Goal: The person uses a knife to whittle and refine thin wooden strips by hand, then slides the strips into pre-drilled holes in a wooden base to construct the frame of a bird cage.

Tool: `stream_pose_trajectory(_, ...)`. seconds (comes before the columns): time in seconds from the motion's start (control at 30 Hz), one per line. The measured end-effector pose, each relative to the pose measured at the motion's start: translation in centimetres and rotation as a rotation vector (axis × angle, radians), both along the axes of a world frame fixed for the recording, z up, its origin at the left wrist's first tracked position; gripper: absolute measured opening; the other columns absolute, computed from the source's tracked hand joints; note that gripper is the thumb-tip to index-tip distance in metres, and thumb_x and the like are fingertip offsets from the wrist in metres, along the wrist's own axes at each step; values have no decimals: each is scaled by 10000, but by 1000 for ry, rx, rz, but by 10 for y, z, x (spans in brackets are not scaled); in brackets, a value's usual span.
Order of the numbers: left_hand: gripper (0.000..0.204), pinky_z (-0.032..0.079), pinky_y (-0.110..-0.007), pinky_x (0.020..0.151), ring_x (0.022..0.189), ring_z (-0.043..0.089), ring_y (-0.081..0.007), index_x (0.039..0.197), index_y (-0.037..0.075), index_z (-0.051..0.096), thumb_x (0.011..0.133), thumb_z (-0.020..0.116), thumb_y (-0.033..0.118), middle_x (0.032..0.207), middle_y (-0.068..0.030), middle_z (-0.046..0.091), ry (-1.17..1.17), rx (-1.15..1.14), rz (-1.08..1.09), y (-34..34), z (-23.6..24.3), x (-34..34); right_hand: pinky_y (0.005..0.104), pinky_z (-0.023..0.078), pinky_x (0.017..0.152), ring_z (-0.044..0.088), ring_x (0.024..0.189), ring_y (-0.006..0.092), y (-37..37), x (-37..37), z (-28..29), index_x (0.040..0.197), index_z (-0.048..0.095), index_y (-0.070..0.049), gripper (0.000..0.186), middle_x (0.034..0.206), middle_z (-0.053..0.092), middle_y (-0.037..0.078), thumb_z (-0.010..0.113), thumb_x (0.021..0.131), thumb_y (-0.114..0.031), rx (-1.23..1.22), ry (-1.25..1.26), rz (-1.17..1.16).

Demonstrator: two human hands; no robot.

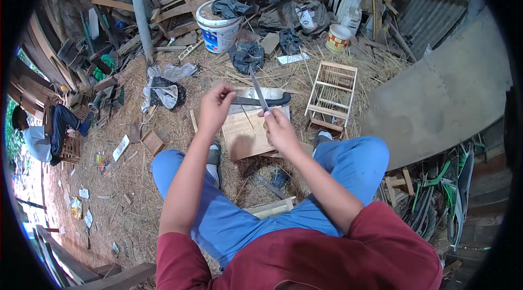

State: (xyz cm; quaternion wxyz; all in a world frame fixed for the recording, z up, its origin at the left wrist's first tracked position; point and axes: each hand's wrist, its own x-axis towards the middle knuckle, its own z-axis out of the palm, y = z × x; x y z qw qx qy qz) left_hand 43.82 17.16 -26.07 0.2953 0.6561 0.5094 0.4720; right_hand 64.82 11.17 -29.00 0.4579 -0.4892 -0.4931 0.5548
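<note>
My left hand [218, 106] is closed in a pinch on a thin stick [247, 116], which slants down over a low wooden board [239, 132]. In my right fist is a knife [258, 89], its long narrow blade pointing up and away from me. The stick and the blade are close together; whether they touch I cannot tell. Both hands are above the board, between my knees. Just beyond the board's far edge lies a dark curved object [279, 101], partly hidden behind the knife and stick; its kind is unclear.
A slatted wooden frame [332, 96] stands on the straw to the right. Farther back are a white bucket [218, 36] and a yellow-red tub [338, 38]. A large flat sheet [436, 94] leans at right. At far left another person [46, 132] sits.
</note>
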Motion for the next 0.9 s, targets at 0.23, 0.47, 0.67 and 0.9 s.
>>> stream_pose_trajectory(0.23, 61, 515, -277, 675, 751, 636, -110, 960, -9, 655, 920, 687, 24, 855, -78, 662, 157, 99, 67, -21, -30, 23, 296, 436, 649, 524, 677, 117, -19, -19, -51, 1062, 647, -11, 296, 728, 572, 22, 473, 1069, -251, 165, -151, -143)
stream_pose_trajectory(0.47, 67, 509, -334, 689, 778, 641, -261, 953, -14, 645, 890, 668, -18, 874, -140, 634, 153, 83, 118, -58, -22, 17, 472, 486, 685, 651, 775, 435, -31, -33, -42, 991, 604, -5, 296, 804, 644, 246, 515, 1038, -284, 103, -265, -83)
stream_pose_trajectory(0.67, 114, 510, -334, 711, 811, 641, -266, 947, -21, 647, 855, 679, -81, 879, -143, 629, 225, 118, 59, -88, -35, 1, 510, 468, 661, 627, 755, 469, -52, -52, -54, 971, 540, -20, 272, 757, 629, 246, 500, 1041, -279, 180, -232, -12)
stream_pose_trajectory(0.9, 165, 528, -332, 747, 847, 670, -267, 916, -22, 619, 819, 704, -126, 919, -147, 675, 264, 263, 8, -113, -45, -4, 468, 434, 591, 559, 650, 403, -63, -62, -69, 938, 525, -8, 251, 688, 542, 230, 502, 1041, -235, 132, -115, 70)
